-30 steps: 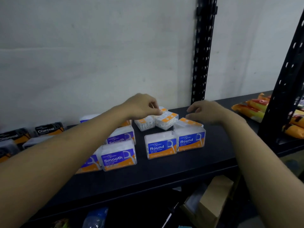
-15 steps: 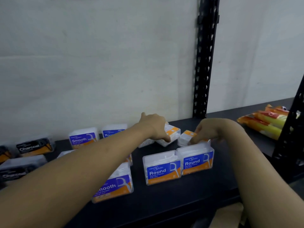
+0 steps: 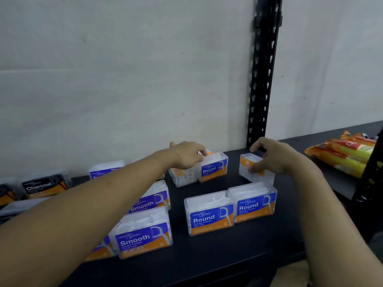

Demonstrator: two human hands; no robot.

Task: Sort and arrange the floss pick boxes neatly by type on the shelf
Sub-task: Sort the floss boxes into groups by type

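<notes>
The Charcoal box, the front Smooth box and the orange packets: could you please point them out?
Charcoal box (image 3: 44, 186): head view, on its black label.
Front Smooth box (image 3: 143, 239): head view, on its blue label.
Orange packets (image 3: 339, 157): head view, on the top packet's middle.

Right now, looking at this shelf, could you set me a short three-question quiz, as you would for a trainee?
1. True or false: the right hand rests empty on the shelf.
2. The left hand holds: A) a Charcoal box, B) the rear Round box, C) a snack packet?
3. What word is printed on the black-labelled box at far left?

Key: 1 false, it grips a turned box; 2 B; 3 Charcoal.
</notes>
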